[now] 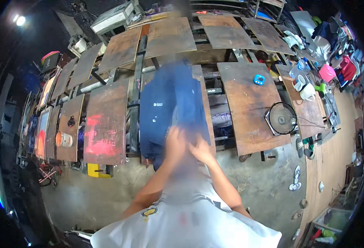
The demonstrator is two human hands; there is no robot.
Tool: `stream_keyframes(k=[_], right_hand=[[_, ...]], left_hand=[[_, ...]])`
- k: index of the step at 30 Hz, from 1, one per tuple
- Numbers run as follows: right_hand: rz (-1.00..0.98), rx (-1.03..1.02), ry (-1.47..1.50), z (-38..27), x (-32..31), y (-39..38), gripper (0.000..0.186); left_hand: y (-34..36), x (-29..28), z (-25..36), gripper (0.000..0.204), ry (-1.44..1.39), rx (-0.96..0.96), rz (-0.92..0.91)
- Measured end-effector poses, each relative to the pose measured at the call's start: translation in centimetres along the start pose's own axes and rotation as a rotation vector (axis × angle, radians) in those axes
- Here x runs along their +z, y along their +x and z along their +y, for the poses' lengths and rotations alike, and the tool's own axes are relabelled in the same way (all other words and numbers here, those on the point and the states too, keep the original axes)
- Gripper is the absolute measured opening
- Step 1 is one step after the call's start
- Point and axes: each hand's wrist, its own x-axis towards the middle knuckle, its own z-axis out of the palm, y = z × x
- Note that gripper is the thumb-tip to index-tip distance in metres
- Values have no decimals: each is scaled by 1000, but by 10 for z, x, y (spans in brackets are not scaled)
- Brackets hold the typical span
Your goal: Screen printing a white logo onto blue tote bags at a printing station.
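A navy blue garment (153, 120) with small white print lies over a board in front of me, apparently in more than one layer. My left hand (175, 144) is on its near part, the fingers blurred into the cloth. Close beside it, my right hand (201, 149) rests at the garment's near right part, thumb and fingers spread apart. A vertical smear runs through the middle of the picture and hides part of the cloth between the hands.
Wooden boards on dark metal frames stand in rows; one board (105, 124) has red stains. At right are a small blue device (259, 79), a round black fan (281, 119) and white mugs (307, 91). A paint-smeared tub (64, 139) sits left. Sandals (295, 178) lie on the floor.
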Motion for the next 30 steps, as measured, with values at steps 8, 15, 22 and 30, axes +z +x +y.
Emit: stream_keyframes(k=[8,15,22,30], right_hand=[[150,-91,164,4,6,-1,42],[58,-229,111,3,-2,-7,46],[74,-226,-91,-21,-20,-12,32],[-47,-207,-175,12,-22,17,36]], left_hand=[[-19,-5,5,34,-83,-252,58],[-40,-9,17,37,-258,-311,131],[-31,-7,25,44,-234,-273,206],[-24,20,11,38,-320,-221,84]])
